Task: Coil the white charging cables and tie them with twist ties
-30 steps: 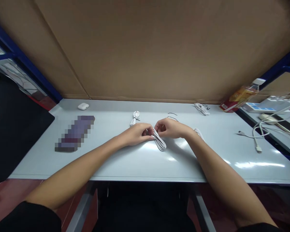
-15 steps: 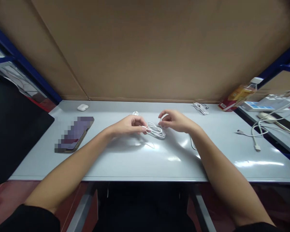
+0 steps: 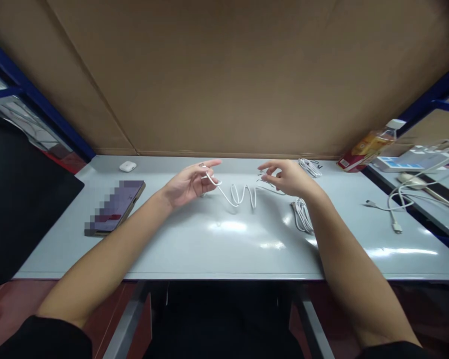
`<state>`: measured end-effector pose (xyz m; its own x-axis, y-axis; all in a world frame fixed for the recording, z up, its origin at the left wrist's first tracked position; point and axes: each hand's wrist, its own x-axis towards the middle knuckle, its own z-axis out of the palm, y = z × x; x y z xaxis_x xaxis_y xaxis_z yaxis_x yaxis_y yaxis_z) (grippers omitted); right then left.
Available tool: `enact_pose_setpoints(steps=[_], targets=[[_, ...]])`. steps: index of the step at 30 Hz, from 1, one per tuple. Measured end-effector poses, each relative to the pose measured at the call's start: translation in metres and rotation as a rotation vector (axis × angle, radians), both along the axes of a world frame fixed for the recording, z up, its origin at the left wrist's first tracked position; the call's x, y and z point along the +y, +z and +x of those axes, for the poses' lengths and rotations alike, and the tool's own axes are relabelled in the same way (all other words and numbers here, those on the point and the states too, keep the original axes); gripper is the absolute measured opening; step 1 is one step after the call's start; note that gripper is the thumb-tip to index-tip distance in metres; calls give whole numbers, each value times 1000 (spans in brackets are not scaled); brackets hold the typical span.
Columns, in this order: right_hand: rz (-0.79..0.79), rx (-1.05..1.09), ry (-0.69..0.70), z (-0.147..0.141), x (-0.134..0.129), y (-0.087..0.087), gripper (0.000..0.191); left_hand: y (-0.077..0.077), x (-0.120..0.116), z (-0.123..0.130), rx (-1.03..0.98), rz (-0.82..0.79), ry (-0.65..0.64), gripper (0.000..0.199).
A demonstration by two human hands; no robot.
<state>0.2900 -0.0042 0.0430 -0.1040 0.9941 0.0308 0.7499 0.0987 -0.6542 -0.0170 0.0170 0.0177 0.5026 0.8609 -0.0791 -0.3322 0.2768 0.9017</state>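
Leftmost, the phone [image 3: 121, 204] lies on the table [image 3: 209, 254]; the left hand [image 3: 190, 185], palm partly up, pinches one end of the white cable [image 3: 238, 202]; its loose waves span between the hands; the right hand [image 3: 282, 178] pinches its other end.

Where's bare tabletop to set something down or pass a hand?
Table front middle: between left forearm, right forearm, stretched cable and front edge. Also between right forearm and loose cable ends. Crowded: around the stretched cable, at the coiled cable beside the right forearm, and back right, with bundled cable and bottle.
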Motion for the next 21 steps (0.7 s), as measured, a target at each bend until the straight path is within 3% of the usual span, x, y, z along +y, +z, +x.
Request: enact_pose_setpoints(steps=[5,8,11,21], targets=[[-159,303,35,-9,0,-2,42,-8,-4,8,158,44,-37,48],[-314,520,206,-24,2,-13,34,-22,-6,18,313,124,-65,41],[-469,684,334,-38,3,-25,27,-36,-7,25,402,143,-60,51],[-609,807,309,-53,1,-38,29,-45,-9,30,463,250,-24,41]])
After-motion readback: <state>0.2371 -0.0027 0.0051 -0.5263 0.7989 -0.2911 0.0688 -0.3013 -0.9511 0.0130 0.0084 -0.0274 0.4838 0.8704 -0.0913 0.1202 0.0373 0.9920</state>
